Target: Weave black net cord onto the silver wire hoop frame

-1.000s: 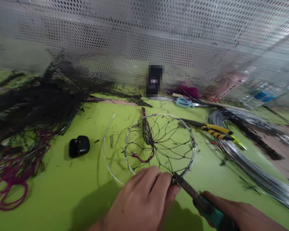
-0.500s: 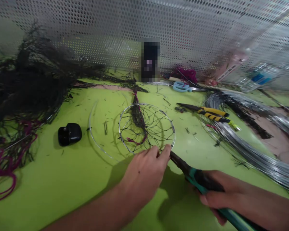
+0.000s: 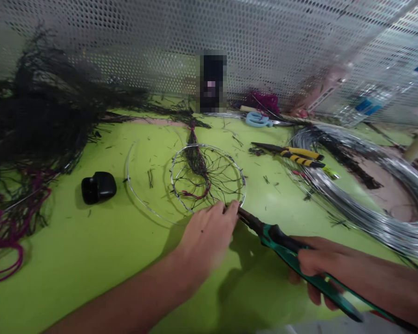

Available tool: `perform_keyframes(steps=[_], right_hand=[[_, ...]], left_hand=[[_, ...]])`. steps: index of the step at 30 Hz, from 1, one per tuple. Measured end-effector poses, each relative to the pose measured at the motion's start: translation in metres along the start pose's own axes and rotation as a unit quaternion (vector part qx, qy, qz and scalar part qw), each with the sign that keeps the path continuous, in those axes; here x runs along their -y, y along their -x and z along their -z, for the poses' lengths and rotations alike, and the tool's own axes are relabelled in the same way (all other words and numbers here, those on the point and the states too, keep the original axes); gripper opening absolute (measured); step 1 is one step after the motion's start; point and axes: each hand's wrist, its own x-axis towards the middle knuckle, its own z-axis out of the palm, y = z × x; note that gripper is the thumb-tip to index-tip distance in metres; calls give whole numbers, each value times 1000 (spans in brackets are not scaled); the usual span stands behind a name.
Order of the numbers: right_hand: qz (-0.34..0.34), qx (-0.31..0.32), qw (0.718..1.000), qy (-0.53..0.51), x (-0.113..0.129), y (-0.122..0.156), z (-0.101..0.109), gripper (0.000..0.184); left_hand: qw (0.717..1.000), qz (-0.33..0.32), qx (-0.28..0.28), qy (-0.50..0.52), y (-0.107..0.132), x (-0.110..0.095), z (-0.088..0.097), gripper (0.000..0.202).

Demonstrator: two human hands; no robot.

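head view: wire ring (image 3: 208,176) just beyond left hand (image 3: 205,236) fingertips

Wire coil (image 3: 369,204) right, bare tabletop (image 3: 76,250) left

Wire ring (image 3: 208,178): round, silver, webbed inside with black thread and a magenta strand, lying flat on green table. Pliers (image 3: 292,250): teal-handled, dark nose touching the ring's near rim.

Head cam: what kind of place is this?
Likely a craft workbench for wire-and-thread work: a green tabletop with coiled wire, a threaded wire hoop, yellow pliers, and a perforated metal screen behind.
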Motion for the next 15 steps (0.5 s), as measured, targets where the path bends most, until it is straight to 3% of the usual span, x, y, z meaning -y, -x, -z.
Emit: perform_keyframes(steps=[4,10,15], right_hand=[[2,13,1000,7,-7,-11,-6,17],[26,-18,999,34,-12,-12,-18,39],[50,-14,999,9,-10,-10,-23,31]], left_hand=[[1000,2,-1,6,-1,1,2,36],[1000,-1,1,16,1,1,1,31],[1000,17,0,18,0,-1,2,24]])
